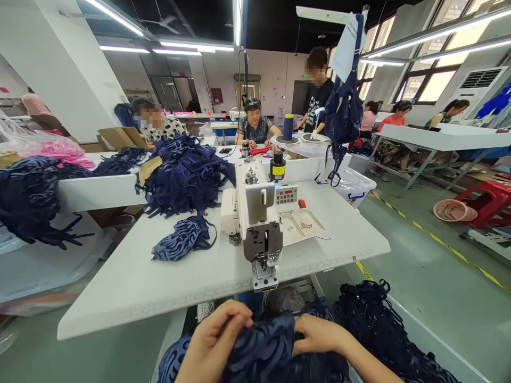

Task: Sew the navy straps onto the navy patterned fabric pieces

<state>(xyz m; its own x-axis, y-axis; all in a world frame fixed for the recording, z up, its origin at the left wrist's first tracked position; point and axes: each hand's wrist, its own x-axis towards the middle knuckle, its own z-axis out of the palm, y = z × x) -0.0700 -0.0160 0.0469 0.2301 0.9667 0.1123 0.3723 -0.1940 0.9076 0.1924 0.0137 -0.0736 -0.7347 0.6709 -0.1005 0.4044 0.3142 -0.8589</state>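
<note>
In front of the sewing machine, low in the view, a navy swirl-patterned garment (265, 340) is stretched between my two hands. My left hand (217, 335) is closed, thumb against fingers, at its left upper edge. The fingers of my right hand (319, 332) grip its right side and are partly hidden in the cloth. More dark cloth lies beneath, over my lap. The needle and presser area of the sewing machine (263, 266) stands just beyond my hands, with no cloth under it. A similar patterned garment with a thin strap (181, 239) lies folded on the white table (131, 282).
A tall heap of navy garments (183, 173) sits at the table's back left. A tray of small parts (303, 223) is beside the machine's control panel (286, 195). Strappy navy garments (371, 314) fill a bin at right. Several people work farther back.
</note>
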